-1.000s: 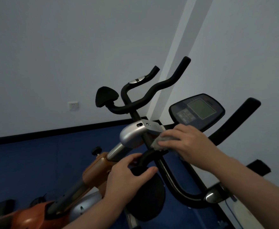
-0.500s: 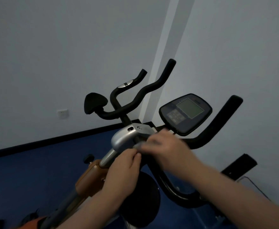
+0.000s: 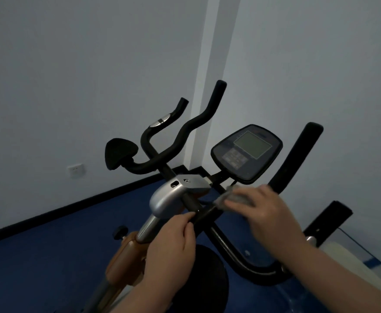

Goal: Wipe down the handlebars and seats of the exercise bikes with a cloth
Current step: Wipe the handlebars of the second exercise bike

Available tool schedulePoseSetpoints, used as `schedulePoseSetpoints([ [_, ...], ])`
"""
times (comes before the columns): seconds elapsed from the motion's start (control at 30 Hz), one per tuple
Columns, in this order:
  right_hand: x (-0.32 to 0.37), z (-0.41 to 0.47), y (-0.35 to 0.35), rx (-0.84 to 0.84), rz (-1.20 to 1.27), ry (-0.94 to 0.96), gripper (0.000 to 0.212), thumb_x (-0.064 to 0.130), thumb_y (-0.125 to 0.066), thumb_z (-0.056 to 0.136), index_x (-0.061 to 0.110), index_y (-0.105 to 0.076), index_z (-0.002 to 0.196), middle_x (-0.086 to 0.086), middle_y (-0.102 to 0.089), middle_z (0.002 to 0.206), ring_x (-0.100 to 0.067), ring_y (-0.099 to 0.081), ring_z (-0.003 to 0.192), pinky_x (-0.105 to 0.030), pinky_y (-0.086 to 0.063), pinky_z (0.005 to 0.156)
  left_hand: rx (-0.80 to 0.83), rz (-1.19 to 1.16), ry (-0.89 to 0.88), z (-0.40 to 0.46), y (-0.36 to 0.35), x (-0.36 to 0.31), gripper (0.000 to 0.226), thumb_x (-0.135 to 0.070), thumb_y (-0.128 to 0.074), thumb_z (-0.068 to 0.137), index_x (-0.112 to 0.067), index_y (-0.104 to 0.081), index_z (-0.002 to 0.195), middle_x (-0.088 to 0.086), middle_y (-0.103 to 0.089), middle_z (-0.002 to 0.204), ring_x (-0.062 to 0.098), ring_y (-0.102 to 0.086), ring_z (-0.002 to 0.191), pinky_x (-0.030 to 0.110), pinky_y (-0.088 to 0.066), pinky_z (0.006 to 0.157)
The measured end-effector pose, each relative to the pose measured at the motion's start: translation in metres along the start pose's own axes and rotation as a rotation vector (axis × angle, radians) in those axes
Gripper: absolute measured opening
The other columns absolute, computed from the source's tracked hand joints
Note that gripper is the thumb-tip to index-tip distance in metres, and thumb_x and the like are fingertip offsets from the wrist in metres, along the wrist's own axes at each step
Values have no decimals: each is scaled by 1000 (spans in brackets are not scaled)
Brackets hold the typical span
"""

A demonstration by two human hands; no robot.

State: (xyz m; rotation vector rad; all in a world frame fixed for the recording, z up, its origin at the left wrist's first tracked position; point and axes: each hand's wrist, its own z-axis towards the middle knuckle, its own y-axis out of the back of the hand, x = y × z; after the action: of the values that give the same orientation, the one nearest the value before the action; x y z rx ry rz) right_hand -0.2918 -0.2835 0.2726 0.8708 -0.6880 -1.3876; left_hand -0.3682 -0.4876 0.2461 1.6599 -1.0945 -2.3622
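The head view shows the right hand [image 3: 267, 210] pressing a grey cloth [image 3: 232, 197] onto the black handlebar [image 3: 204, 214] below the console [image 3: 246, 152]. The left hand [image 3: 173, 242] pinches the same bar, beside the silver housing [image 3: 169, 197].

Soft grey cloth [image 3: 236, 197], matt black handlebars [image 3: 162, 158], shiny silver metal cover [image 3: 167, 196], smooth dark plastic screen [image 3: 247, 152]
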Motion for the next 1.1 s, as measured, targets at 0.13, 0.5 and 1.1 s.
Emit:
schedulePoseSetpoints([
  [0.13,2,23,13,-135,2,-219,43,-9,-79,69,14,-75,105,-7,-65,102,-26,-53,82,-38,-49,64,9,-60,-26,1,-1,0,29,-24,-44,99,-36,-55,123,-28,-52,103,-15,-48,97,5,-36,81],
  [0.5,0,9,24,-103,-104,-415,42,-5,-76,73,18,-74,107,-7,-63,109,-26,-52,85,-32,-42,66,237,-88,-262,17,10,3,41,-37,-57,93,-41,-45,132,-31,-46,126,-9,-41,122,21,-37,104],
  [1.1,-6,20,24,-311,-21,-954,32,12,-52,97,16,-60,128,3,-43,109,-19,-56,91,-26,-45,70,391,45,-482,75,-31,-11,65,-15,-51,98,-41,-15,147,-19,-27,152,-7,-24,137,7,-17,109],
])
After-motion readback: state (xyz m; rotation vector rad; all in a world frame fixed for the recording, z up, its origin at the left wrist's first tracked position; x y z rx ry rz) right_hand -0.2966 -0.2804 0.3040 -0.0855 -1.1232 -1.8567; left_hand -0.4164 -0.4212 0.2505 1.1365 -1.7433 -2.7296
